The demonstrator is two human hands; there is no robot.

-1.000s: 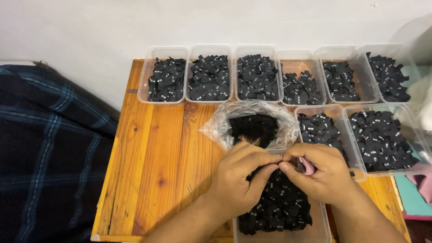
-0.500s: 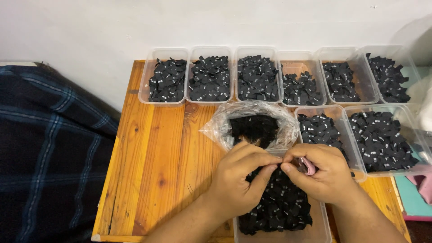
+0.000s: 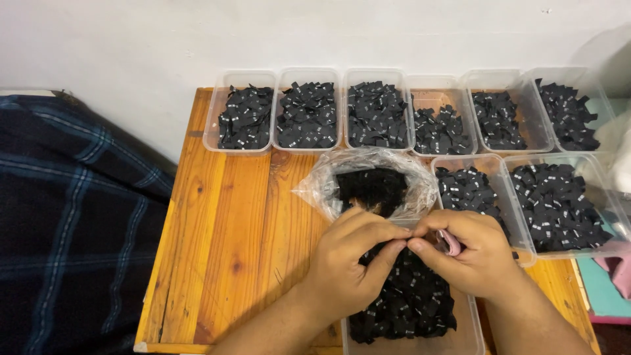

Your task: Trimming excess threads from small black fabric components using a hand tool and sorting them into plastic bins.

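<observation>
My left hand (image 3: 351, 263) and my right hand (image 3: 470, 253) meet fingertip to fingertip over a clear plastic tub (image 3: 470, 335) heaped with small black fabric tags (image 3: 411, 302). Both pinch a small black tag between thumbs and forefingers; the tag itself is mostly hidden by the fingers. A small pink tool (image 3: 451, 243) is tucked in my right palm. Just beyond the hands lies an open clear plastic bag (image 3: 315, 190) holding more black tags.
A row of several clear tubs (image 3: 244, 77) of black tags lines the back of the wooden table (image 3: 230, 250), with two more tubs (image 3: 608, 190) at right. Dark plaid cloth (image 3: 72, 217) lies left of the table. A white wall stands behind.
</observation>
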